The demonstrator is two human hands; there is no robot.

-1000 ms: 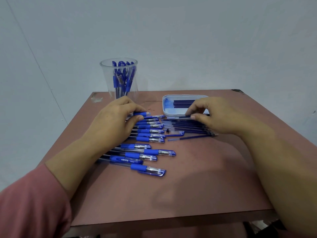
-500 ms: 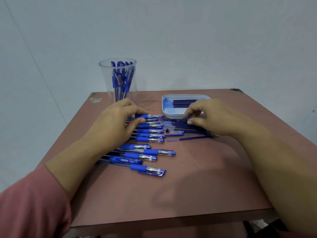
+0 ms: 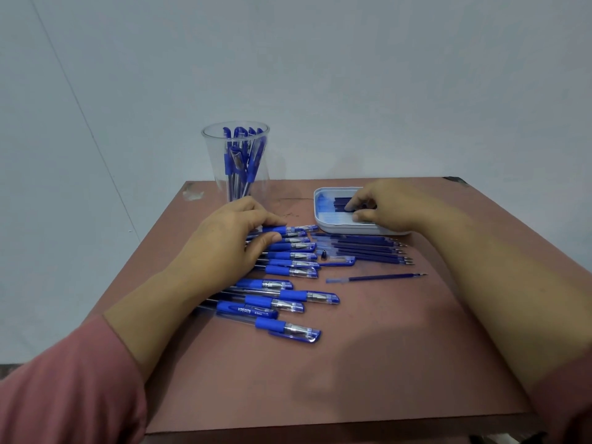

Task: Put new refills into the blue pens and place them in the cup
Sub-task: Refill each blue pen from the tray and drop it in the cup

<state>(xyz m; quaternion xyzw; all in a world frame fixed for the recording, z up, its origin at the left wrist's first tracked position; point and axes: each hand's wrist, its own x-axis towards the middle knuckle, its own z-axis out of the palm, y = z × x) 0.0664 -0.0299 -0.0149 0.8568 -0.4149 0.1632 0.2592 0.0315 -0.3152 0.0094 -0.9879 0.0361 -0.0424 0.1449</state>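
Several blue pens (image 3: pixel 288 296) lie in a row on the brown table (image 3: pixel 368 363). My left hand (image 3: pixel 230 238) rests over the far end of the row, thumb and fingers curled round the topmost pen (image 3: pixel 290 230). Reaching into the white tray (image 3: pixel 320 221), my right hand (image 3: pixel 387 206) pinches a dark blue refill (image 3: pixel 341 203) between forefinger and thumb. More refills (image 3: pixel 368 248) lie on the table in front of the tray, and a single refill (image 3: pixel 374 278) lies apart, nearer me. The clear cup (image 3: pixel 235 161) at the back left holds several blue pens.
A small black pen tip (image 3: pixel 324 254) and a blue cap (image 3: pixel 339 261) lie between the pens and the refills. The table's front edge (image 3: pixel 320 427) is close to me, and a grey wall stands behind the table.
My right hand has left the refills on the table and moved back into the tray. My left hand has stayed on the topmost pen.
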